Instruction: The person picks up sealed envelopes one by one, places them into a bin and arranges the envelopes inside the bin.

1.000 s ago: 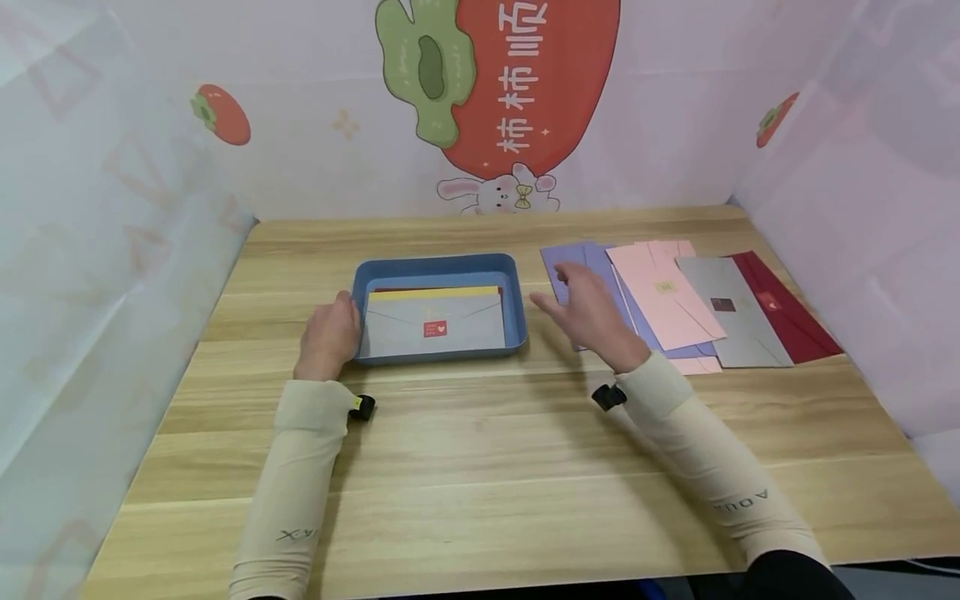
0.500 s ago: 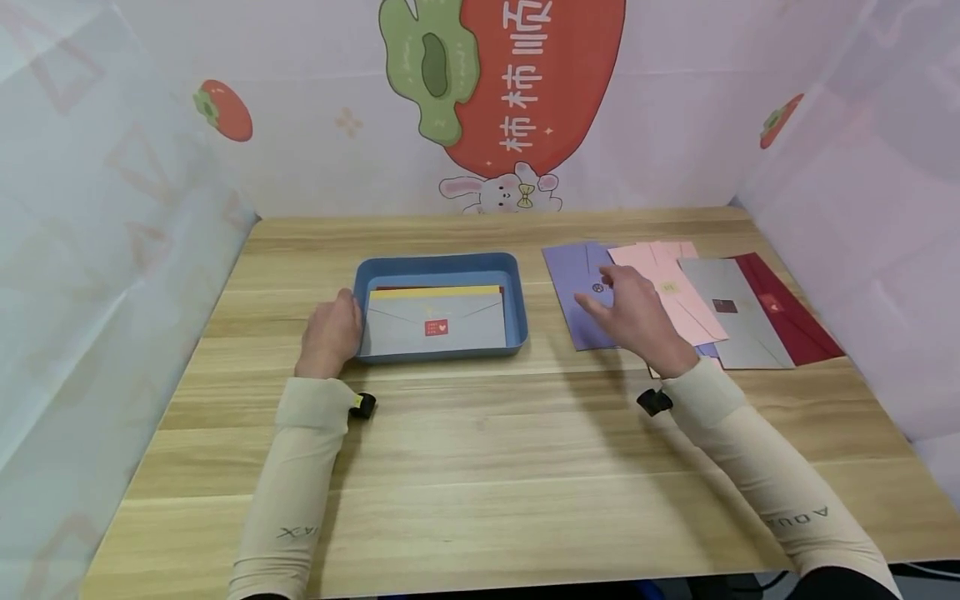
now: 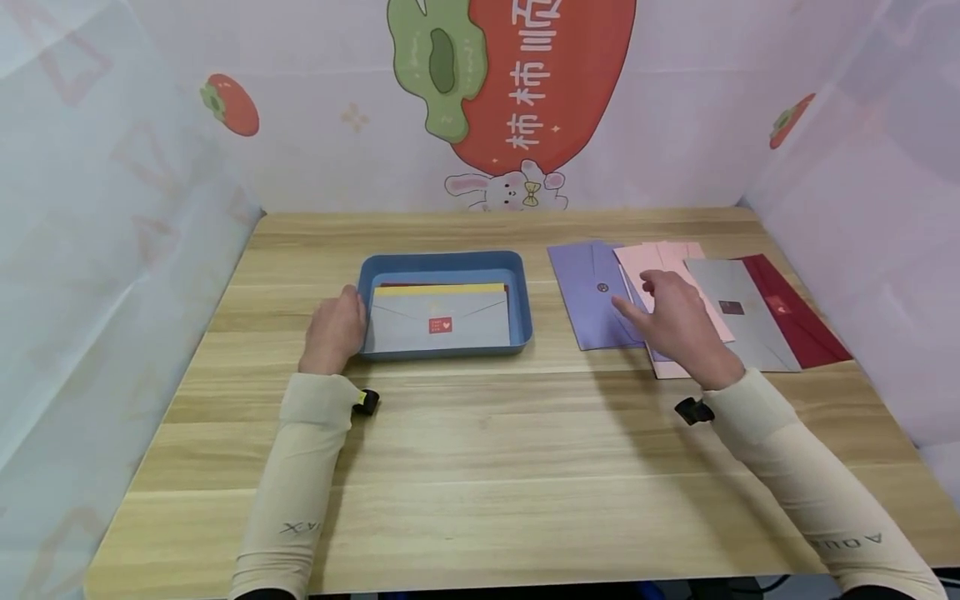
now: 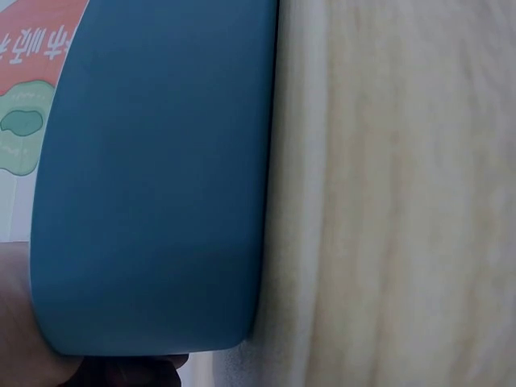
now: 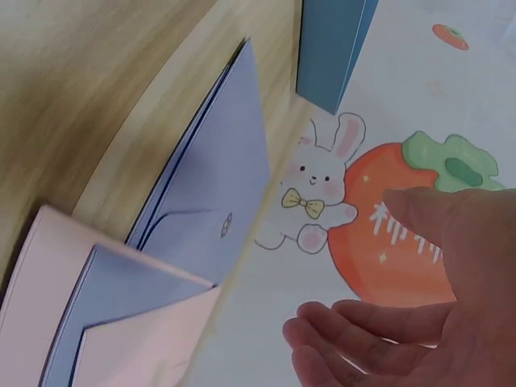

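With its thumb over the rim, my left hand grips the left end of a blue tray. The tray's outer wall fills much of the left wrist view. Inside the tray lies a grey envelope with a red square seal, over a yellow envelope and a sliver of dark red. My right hand is held over a pink envelope, fingers relaxed and thumb apart, holding nothing. Left of it lies a purple envelope with a round seal.
At the right of the wooden table, a grey envelope with a dark seal partly overlaps a dark red envelope. A pink patterned backdrop stands behind the table, with fabric walls on both sides.
My right hand has moved rightward from the gap beside the tray, across the purple envelopes, to over the pink one. My left hand stays at the tray's left end.
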The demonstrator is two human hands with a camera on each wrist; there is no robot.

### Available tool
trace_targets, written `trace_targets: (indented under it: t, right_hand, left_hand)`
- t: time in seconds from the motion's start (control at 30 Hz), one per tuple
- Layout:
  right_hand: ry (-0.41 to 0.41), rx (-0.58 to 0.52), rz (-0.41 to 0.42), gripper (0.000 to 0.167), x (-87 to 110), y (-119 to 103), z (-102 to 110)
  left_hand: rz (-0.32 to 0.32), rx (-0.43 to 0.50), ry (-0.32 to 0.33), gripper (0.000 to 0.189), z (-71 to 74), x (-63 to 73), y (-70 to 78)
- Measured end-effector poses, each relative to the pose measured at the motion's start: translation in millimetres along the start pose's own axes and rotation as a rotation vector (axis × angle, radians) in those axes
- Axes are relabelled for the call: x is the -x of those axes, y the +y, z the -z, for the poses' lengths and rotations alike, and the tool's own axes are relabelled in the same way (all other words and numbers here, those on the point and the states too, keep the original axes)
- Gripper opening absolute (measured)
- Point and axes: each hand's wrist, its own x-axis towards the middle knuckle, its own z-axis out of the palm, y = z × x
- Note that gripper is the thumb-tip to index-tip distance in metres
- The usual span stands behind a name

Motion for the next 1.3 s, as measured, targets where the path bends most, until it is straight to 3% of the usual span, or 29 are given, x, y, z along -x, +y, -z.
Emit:
trace_targets:
  t: [0.5, 0.87, 1.03, 1.3]
  right_hand:
    - [-0.016, 0.126, -0.010, 0.065, 12.0, 43.3, 33.2]
    - [-0.023, 0.193, -0.100, 0.055, 8.2, 78.6, 39.9]
    - [-0.060, 0.178, -0.155, 0.051, 7.6, 90.3, 42.1]
    - [-0.196, 0.145, -0.253, 0.054, 6.7, 105.7, 44.2]
  left_hand:
    - [0.013, 0.020, -0.019, 0.035, 0.5, -0.6, 0.6]
    - [0.020, 0.015, -0.022, 0.036, -1.4, -1.8, -0.3]
    - [0.019, 0.023, -0.023, 0.036, -0.4, -1.0, -0.2]
    - [0.019, 0.029, -0.037, 0.037, -0.7, -2.2, -1.0]
